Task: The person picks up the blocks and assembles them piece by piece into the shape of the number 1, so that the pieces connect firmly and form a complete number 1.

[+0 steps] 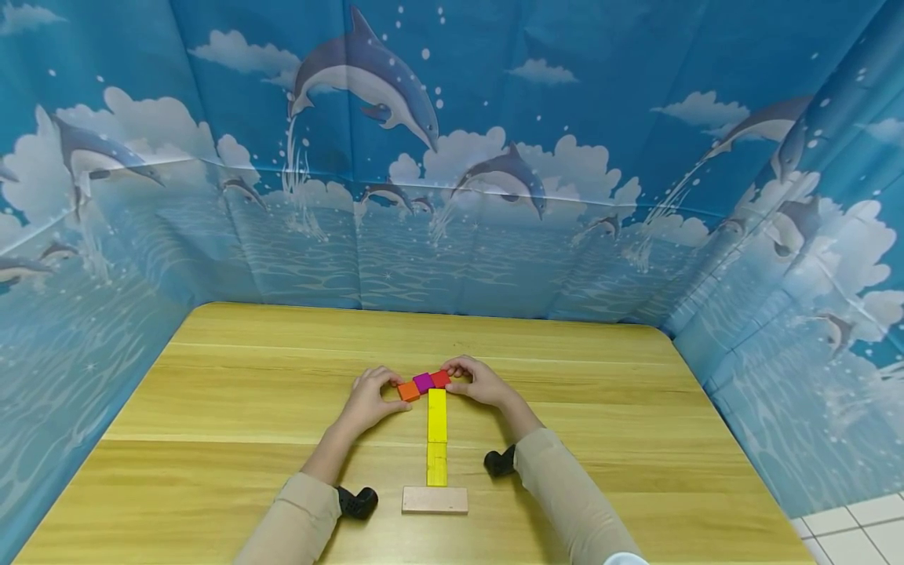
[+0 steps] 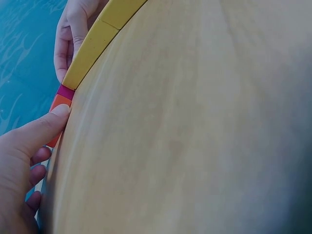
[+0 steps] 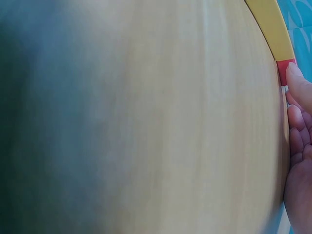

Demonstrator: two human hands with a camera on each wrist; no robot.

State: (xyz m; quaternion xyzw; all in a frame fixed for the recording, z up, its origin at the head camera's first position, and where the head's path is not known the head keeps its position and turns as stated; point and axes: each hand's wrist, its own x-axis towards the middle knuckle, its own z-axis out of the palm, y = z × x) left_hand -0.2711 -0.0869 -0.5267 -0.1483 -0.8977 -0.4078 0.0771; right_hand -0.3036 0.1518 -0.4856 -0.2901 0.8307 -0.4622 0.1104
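An orange block (image 1: 408, 391), a purple block (image 1: 424, 382) and a red block (image 1: 440, 379) form a slightly slanted row on the table. My left hand (image 1: 369, 399) holds the orange block at the row's left end, its thumb on the near side in the left wrist view. At the other end, my right hand (image 1: 482, 383) grips the red block between thumb and fingers. Below the row, a longer yellow block (image 1: 438, 416) and a shorter yellow block (image 1: 437, 464) run end to end toward me. A plain wooden block (image 1: 434, 501) lies crosswise at the near end.
The wood-grain table (image 1: 247, 408) reaches back to a blue dolphin-print curtain (image 1: 452, 259), which also hangs along both sides. Black devices (image 1: 359, 503) sit at both wrists, by the beige sleeves. White floor tiles (image 1: 858, 530) show at the lower right.
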